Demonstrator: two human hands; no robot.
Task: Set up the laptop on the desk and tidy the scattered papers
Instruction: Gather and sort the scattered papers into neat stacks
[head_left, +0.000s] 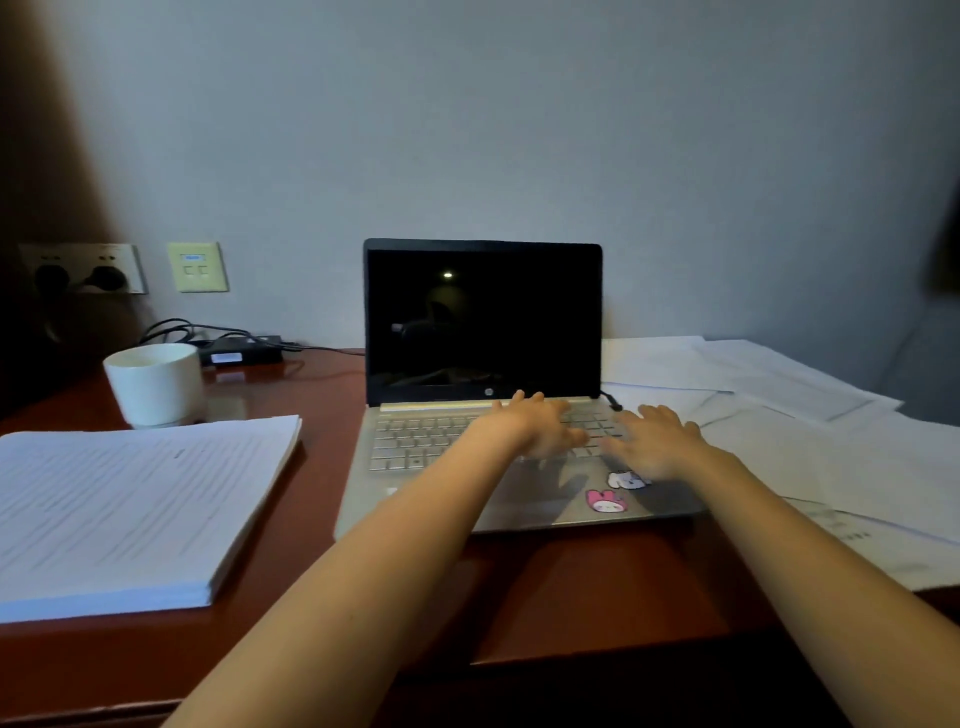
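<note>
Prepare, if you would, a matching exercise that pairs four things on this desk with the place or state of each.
Things:
1 laptop
2 white cup
3 stack of printed pages
4 loose sheets

Places or states:
A spread out to the right of the laptop
B lid open, screen dark
C neatly piled at the front left
D upright behind the stack

Pairs: 1-B; 2-D; 3-C; 4-A

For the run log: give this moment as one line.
laptop open, screen dark | left hand, right hand open over keyboard | loose papers scattered right of laptop | paper stack left
</note>
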